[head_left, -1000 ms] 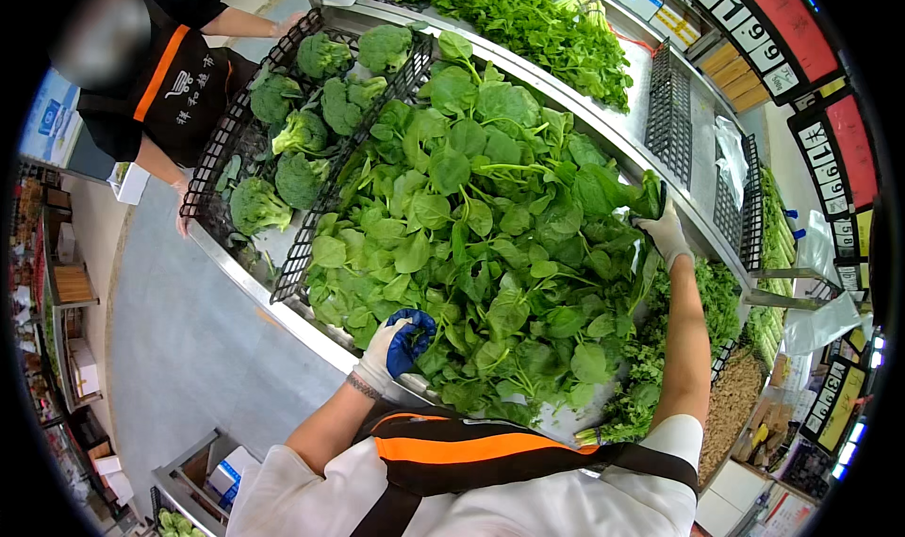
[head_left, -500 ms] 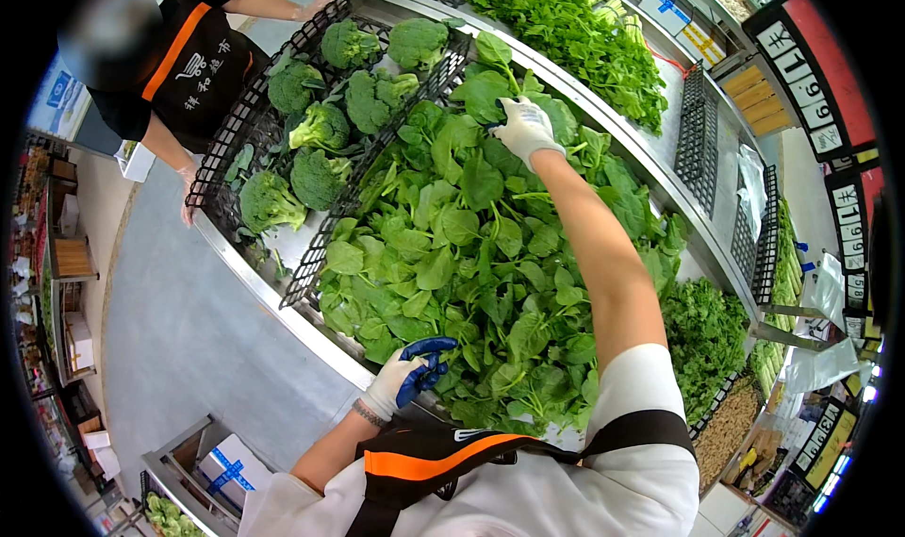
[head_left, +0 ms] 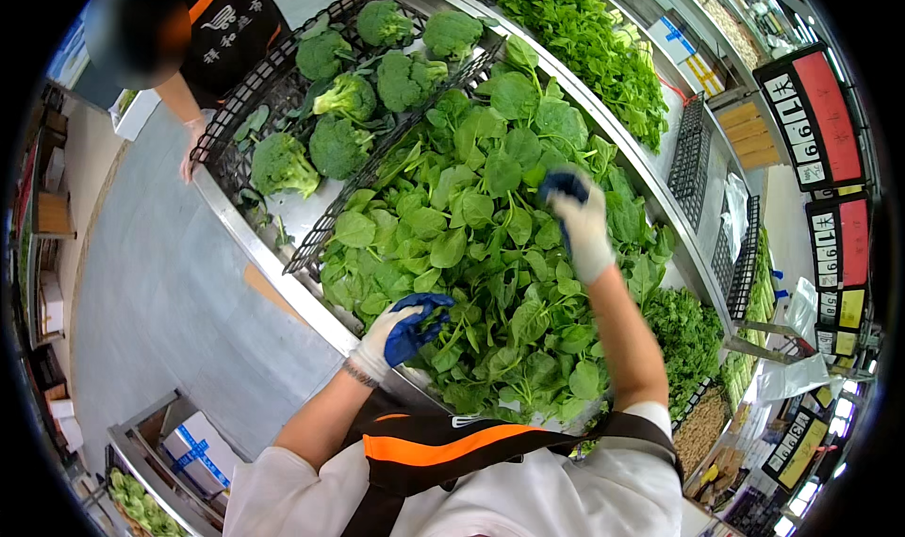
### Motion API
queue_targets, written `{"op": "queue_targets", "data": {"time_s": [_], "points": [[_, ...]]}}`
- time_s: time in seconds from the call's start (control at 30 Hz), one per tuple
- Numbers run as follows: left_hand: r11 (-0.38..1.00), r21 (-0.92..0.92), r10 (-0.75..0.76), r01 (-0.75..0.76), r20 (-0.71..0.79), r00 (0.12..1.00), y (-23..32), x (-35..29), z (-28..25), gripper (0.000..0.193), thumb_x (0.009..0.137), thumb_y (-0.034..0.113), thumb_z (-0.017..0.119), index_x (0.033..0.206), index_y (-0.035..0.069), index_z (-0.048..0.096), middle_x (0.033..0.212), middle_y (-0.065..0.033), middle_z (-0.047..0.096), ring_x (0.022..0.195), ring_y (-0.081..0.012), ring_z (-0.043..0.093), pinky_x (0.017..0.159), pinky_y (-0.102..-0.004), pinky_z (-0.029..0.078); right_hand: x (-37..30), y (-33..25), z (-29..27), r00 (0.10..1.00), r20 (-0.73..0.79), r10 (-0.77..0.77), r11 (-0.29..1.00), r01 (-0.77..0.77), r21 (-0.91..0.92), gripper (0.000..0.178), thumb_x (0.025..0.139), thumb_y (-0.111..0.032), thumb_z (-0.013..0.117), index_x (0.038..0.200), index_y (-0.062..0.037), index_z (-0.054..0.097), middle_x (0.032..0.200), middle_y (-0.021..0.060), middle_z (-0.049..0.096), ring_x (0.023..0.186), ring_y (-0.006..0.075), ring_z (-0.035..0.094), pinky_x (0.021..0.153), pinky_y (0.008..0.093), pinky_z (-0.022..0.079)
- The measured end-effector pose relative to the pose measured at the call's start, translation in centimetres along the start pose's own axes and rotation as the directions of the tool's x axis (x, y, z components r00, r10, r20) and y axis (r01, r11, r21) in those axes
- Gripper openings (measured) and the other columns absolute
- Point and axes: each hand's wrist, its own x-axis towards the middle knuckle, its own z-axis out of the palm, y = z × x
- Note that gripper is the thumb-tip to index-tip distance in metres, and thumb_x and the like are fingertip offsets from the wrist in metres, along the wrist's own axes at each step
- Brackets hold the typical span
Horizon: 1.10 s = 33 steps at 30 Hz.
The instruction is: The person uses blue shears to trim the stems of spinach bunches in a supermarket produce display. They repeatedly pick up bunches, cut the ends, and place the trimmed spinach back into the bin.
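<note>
A wide heap of broad-leaved greens, like spinach, fills the middle of the metal display stand. My left hand, in a white glove with a blue palm, is at the heap's near left edge. Its fingers are bent with the thumb apart, and I see nothing in them. Over the right part of the heap is my right hand, gloved the same way and smeared by motion. Whether it holds a leaf cannot be made out.
Broccoli heads lie behind a black plastic grid fence at the far left. A co-worker's hand rests at that corner. Bunches of celery-like greens lie beyond the metal rim, and curly greens at the right.
My right hand has drawn back from the far edge of the greens toward me and to the right. My left hand has shifted slightly farther away. The whole view has turned a little.
</note>
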Motion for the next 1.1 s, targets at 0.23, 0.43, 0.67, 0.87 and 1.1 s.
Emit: {"op": "queue_targets", "data": {"time_s": [0.23, 0.43, 0.67, 0.87, 1.1], "points": [[0.994, -0.067, -0.077, 0.086, 0.125, 0.989, -5.1, 0.1, 2.7, 0.040, 0.099, 0.047, 0.049, 0.115, 0.013, 0.062, 0.105, -0.0021, 0.064, 0.094, -0.0162, 0.060, 0.083, -0.0353, 0.051, -19.0, -2.5, 4.5, 0.873, 0.431, -0.229, 0.755, 0.439, -0.487, 0.034, 0.069, -0.009, 0.071, 0.102, -0.0114, 0.065, 0.095, 0.0122, 0.062, 0.092, 0.0316, 0.060, 0.083, 0.0424, 0.047], [0.991, -0.127, -0.062, 0.047, -0.121, 0.991, -11.1, -3.0, 1.5, 0.019, 0.100, 0.029, 0.051, 0.109, 0.015, 0.062, 0.094, -0.0020, 0.066, 0.080, -0.0161, 0.062, 0.067, -0.0314, 0.051, -25.8, 0.2, 5.0, 0.840, 0.527, -0.128, 0.564, 0.499, -0.658, 0.034, 0.076, -0.018, 0.067, 0.109, -0.0120, 0.062, 0.097, 0.0095, 0.061, 0.093, 0.0298, 0.059, 0.083, 0.0408, 0.044], [0.984, 0.144, -0.072, 0.100, -0.184, 0.980, -9.2, -6.4, 0.8, 0.020, 0.090, 0.010, 0.053, 0.106, 0.001, 0.061, 0.091, -0.0100, 0.064, 0.067, -0.0165, 0.055, 0.057, -0.0271, 0.046, -25.8, 4.3, 0.2, 0.952, 0.247, -0.178, 0.767, 0.292, -0.571, 0.051, 0.082, -0.026, 0.067, 0.129, -0.0100, 0.055, 0.137, 0.0177, 0.051, 0.126, 0.0350, 0.048, 0.108, 0.0445, 0.037], [0.991, 0.126, -0.036, 0.045, -0.074, 0.997, -7.7, -8.6, -1.3, 0.029, 0.089, 0.008, 0.056, 0.115, -0.003, 0.058, 0.089, -0.0082, 0.057, 0.062, -0.0129, 0.047, 0.052, -0.0238, 0.039, -15.1, 8.5, -6.4, 0.985, 0.033, -0.172, 0.456, 0.109, -0.883, 0.055, 0.081, -0.028, 0.071, 0.130, -0.0111, 0.054, 0.136, 0.0170, 0.050, 0.125, 0.0334, 0.047, 0.106, 0.0444, 0.034], [0.993, 0.103, -0.052, 0.065, -0.122, 0.991, -9.3, -10.2, -1.8, 0.032, 0.086, 0.011, 0.057, 0.115, -0.002, 0.058, 0.083, -0.0093, 0.056, 0.063, -0.0154, 0.047, 0.056, -0.0259, 0.040, -10.2, 9.0, -10.9, 0.936, 0.180, 0.302, -0.010, 0.192, -0.981, 0.063, 0.093, -0.054, 0.049, 0.146, -0.0232, 0.039, 0.153, 0.0065, 0.035, 0.145, 0.0353, 0.020, 0.116, 0.0631, 0.007]]}}
